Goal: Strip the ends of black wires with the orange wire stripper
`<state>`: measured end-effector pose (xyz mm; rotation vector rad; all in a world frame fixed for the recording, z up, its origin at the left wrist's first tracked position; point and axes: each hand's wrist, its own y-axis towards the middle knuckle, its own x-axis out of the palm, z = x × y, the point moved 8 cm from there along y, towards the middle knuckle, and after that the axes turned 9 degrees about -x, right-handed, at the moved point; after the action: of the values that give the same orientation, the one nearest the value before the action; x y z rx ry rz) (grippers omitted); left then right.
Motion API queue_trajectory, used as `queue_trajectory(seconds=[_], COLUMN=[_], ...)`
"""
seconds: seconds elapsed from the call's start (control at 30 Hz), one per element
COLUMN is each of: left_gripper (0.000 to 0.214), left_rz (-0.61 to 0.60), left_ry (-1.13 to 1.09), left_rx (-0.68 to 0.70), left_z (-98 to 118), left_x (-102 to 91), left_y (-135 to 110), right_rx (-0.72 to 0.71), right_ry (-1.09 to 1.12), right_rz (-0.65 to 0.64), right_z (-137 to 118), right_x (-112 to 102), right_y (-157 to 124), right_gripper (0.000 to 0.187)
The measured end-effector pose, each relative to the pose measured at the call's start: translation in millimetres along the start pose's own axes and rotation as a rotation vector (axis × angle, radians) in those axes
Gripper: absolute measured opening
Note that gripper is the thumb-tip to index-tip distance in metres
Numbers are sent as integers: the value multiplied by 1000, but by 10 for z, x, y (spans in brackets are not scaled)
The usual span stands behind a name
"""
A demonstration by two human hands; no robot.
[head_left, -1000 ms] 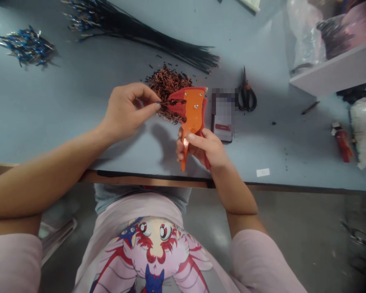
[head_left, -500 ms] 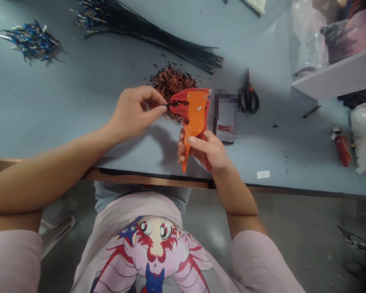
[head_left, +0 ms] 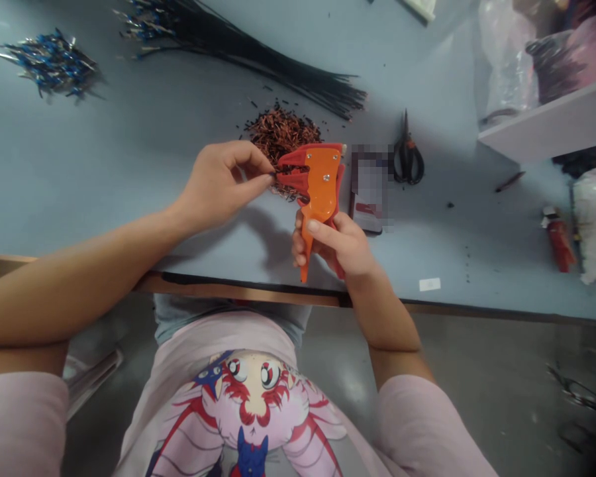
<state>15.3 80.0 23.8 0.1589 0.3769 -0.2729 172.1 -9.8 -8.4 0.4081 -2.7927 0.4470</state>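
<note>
Head view: fingertips so near the jaws could get nipped, or a slanted feed nick what looks like a thin dark lead (head_left: 275, 174); the left hand (head_left: 217, 182) pinches it at the mouth of the wire stripper (head_left: 322, 182), whose handles the right hand (head_left: 342, 244) wraps, over the surface (head_left: 129, 152)

Right hand (head_left: 334, 244) grips a red-and-orange wire stripper (head_left: 322, 182).
The left hand (head_left: 221, 182) pinches a small dark piece (head_left: 275, 173) at the jaws; copper-and-black scraps (head_left: 283, 129) lie just beyond its fingertips, scissors (head_left: 409, 162) beyond and right of the right hand.
</note>
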Motion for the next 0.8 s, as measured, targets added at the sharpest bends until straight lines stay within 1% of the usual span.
queue_trajectory(seconds=[0.13, 0.37, 0.63, 0.73, 0.8], left_gripper=[9, 10, 7, 8, 9], left_rz=[16, -4, -20, -15, -5], left_ry=[-18, -10, -18, -23, -35], left_rx=[42, 9, 11, 27, 57], left_z=[51, 38, 13, 17, 28], left_x=[-22, -11, 7, 1, -9], left_y=[-6, 3, 3, 10, 21], right_rx=[4, 7, 26, 21, 15], right_ry=[-18, -30, -52, -44, -28], right_rz=[9, -2, 32, 26, -6], right_z=[-3, 2, -10, -18, -20], right_x=[2, 20, 44, 23, 9], right_y=[-3, 4, -5, 4, 13], right_gripper=[36, 38, 47, 45, 42])
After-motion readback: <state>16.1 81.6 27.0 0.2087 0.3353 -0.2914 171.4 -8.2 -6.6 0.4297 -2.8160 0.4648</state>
